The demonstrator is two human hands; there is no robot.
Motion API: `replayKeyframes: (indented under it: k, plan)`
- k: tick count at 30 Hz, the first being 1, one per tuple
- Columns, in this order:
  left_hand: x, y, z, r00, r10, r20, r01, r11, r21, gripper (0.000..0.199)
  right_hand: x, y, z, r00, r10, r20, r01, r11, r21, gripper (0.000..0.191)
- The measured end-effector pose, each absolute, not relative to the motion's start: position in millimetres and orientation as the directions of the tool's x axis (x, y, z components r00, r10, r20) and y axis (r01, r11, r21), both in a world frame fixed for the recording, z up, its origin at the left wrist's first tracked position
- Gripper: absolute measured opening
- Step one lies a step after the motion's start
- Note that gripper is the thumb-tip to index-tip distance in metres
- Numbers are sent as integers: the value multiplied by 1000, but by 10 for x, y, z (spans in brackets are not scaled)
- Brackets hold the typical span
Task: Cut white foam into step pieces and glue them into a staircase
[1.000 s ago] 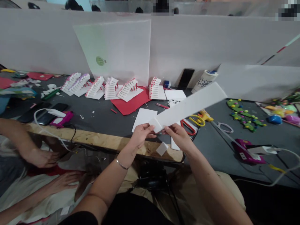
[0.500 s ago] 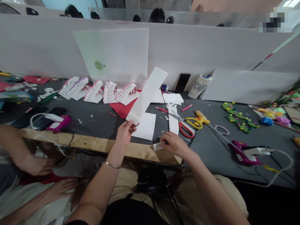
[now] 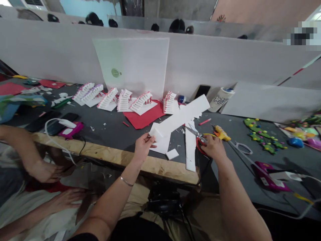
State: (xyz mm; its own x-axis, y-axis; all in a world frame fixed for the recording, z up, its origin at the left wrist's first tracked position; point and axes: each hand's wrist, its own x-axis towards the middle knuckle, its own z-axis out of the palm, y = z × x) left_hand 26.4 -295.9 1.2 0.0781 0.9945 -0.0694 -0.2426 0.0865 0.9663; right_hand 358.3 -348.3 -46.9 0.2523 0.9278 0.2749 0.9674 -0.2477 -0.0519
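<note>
My left hand (image 3: pixel 144 147) pinches the near end of a long white foam board strip (image 3: pixel 184 115), which slants up and to the right over the table. A small square corner at that end looks like a separate white piece lying on the strip, though I cannot tell. Over on the right, my right hand (image 3: pixel 214 149) has its fingers on the handles of a pair of scissors (image 3: pixel 200 135) with red and yellow grips; the hand partly hides them. Between the hands lies a small white foam piece (image 3: pixel 172 154). A white sheet (image 3: pixel 160 147) shows under the strip.
Several little white-and-pink stair models (image 3: pixel 124 100) line the back beside red paper (image 3: pixel 140 118). A glue gun (image 3: pixel 222 133), patterned cup (image 3: pixel 222 99) and pink power socket (image 3: pixel 269 175) with cables stand right. Another person's hands (image 3: pixel 47 170) are at far left.
My right hand has let go of the small white piece, now on the table, and moved right to the scissors. The strip in my left hand has tipped lower and rightward. The view has shifted.
</note>
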Motion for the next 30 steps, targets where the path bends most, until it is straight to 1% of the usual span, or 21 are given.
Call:
replayKeyframes:
  k: [1, 3, 5, 7, 9, 10, 11, 12, 13, 15, 17, 18, 20, 23, 25, 30]
  plan:
    - [252, -2985, 32, 78, 996, -31, -212, 47, 976, 44, 3548, -3465, -468, 262, 921, 287, 965, -258, -53, 42]
    - [224, -3039, 83, 80, 996, 43, -161, -29, 987, 39, 3478, -3427, -437, 290, 908, 302, 957, -274, -95, 39]
    - [200, -3084, 136, 67, 993, 95, -135, -85, 987, 35, 3448, -3403, -374, 338, 888, 311, 939, -300, -166, 38]
    - [187, -3101, 176, 48, 993, 107, -146, -99, 984, 35, 3480, -3404, -295, 404, 860, 311, 907, -331, -261, 43]
    - [190, -3083, 198, 39, 997, 68, -208, -59, 976, 38, 3549, -3436, -218, 452, 842, 294, 858, -320, -401, 46]
    - [196, -3065, 202, 40, 999, 30, -260, -19, 965, 40, 3578, -3465, -185, 458, 848, 267, 817, -283, -502, 46]
    - [204, -3043, 203, 48, 999, -15, -319, 30, 947, 42, 3593, -3505, -157, 454, 863, 222, 751, -236, -617, 43]
    - [213, -3022, 201, 61, 996, -63, -377, 81, 923, 44, 3587, -3555, -134, 430, 889, 160, 647, -179, -741, 44]
    - [224, -3004, 198, 78, 991, -105, -427, 128, 895, 45, 3556, -3615, -113, 349, 932, 97, 524, -109, -845, 48]
    - [247, -2985, 189, 115, 980, -159, -488, 195, 851, 46, 3421, -3759, -73, 216, 976, 34, 461, -71, -884, 50]
    - [274, -2992, 180, 141, 974, -179, -507, 226, 832, 46, 3222, -3912, -14, 22, 998, -65, 340, -69, -938, 49]
    - [289, -3002, 175, 151, 972, -182, -507, 234, 829, 47, 3115, -3982, 25, -42, 995, -90, 294, -74, -953, 49]
    - [324, -3029, 164, 173, 968, -181, -499, 245, 831, 48, 2919, -4089, 116, -141, 984, -112, 298, -65, -952, 54]
    - [385, -3071, 141, 195, 964, -181, -479, 254, 840, 52, 2707, -4154, 229, -187, 974, -126, 399, -42, -916, 55]
    - [430, -3098, 119, 209, 961, -183, -458, 262, 849, 54, 2623, -4149, 259, -203, 968, -145, 449, -40, -893, 60]
    - [534, -3168, 56, 258, 947, -194, -405, 288, 868, 54, 2544, -4099, 240, -148, 975, -164, 519, -65, -852, 67]
